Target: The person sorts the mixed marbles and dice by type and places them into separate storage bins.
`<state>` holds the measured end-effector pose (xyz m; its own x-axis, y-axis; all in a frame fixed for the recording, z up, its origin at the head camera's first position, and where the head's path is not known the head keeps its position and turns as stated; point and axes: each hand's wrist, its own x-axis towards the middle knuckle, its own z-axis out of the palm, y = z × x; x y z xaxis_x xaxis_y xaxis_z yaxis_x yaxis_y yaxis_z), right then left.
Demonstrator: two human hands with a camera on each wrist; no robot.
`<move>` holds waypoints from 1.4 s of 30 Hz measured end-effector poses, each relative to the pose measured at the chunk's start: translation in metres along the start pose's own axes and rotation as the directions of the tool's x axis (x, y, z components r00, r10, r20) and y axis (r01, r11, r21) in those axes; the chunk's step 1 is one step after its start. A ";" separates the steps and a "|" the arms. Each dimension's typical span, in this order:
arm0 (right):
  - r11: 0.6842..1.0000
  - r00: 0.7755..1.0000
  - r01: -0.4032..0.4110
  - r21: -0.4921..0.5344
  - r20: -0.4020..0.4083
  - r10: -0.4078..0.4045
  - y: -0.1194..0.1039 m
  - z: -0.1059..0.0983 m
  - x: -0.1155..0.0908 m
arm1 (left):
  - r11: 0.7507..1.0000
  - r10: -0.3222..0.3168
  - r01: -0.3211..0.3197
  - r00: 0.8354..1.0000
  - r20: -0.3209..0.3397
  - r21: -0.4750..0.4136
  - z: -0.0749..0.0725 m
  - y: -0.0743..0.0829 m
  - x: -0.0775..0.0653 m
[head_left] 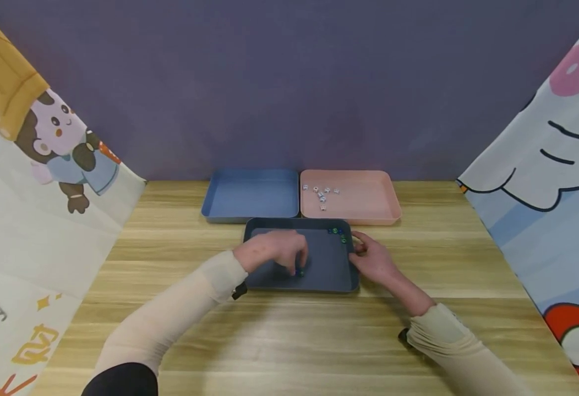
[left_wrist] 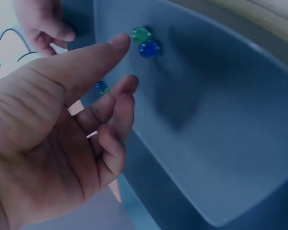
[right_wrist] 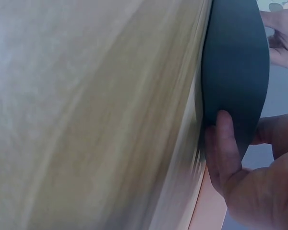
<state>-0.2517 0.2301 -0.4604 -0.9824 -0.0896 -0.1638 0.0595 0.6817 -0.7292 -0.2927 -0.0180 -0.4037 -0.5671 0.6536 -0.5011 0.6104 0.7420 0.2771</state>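
A dark blue-grey tray [head_left: 326, 269] lies on the table with glass marbles in it. My left hand [head_left: 282, 250] reaches down over its middle, fingers loosely bent and holding nothing. Just beyond its thumb and fingertips, in the left wrist view, a green marble [left_wrist: 140, 34] and a blue marble [left_wrist: 149, 49] sit side by side on the tray floor. Several more marbles [head_left: 336, 231] cluster in the tray's far right corner. My right hand [head_left: 375, 261] grips the tray's right wall. In the right wrist view, its fingers [right_wrist: 225, 129] press the outer face while the thumb reaches over the rim.
Behind the dark tray stand an empty blue tray [head_left: 252, 192] and a pink tray [head_left: 369, 203], edge to edge. Several small white dice [head_left: 322, 199] lie in the pink one's left half. A dark purple backdrop [head_left: 289, 88] and printed side panels [head_left: 557, 181] enclose the wooden table [head_left: 289, 341].
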 end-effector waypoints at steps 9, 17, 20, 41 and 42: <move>0.998 1.000 -0.024 0.058 0.016 0.023 -0.002 0.002 0.001 | 0.999 -0.014 0.014 1.000 -0.012 0.044 0.010 -0.007 0.007; 0.999 1.000 -0.013 0.041 0.020 0.012 -0.003 0.002 0.002 | 0.999 0.015 -0.014 0.999 -0.031 0.041 0.012 -0.015 0.010; 0.999 1.000 -0.008 0.035 0.017 0.008 -0.003 0.002 0.003 | 0.999 0.033 -0.032 0.999 -0.019 0.032 0.009 -0.019 0.010; 0.992 0.999 0.002 0.125 0.048 -0.008 0.004 0.003 0.000 | 0.835 0.178 -0.286 0.949 -0.261 -0.469 -0.007 -0.055 0.019; 0.992 0.999 -0.001 0.122 0.044 -0.004 0.005 0.003 0.000 | 0.817 0.174 -0.312 0.935 -0.308 -0.486 -0.009 -0.057 0.020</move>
<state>-0.2506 0.2314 -0.4657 -0.9740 -0.1240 -0.1897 0.0819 0.5878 -0.8048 -0.3443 -0.0459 -0.4221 -0.5945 0.7863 -0.1684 0.4066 0.4747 0.7806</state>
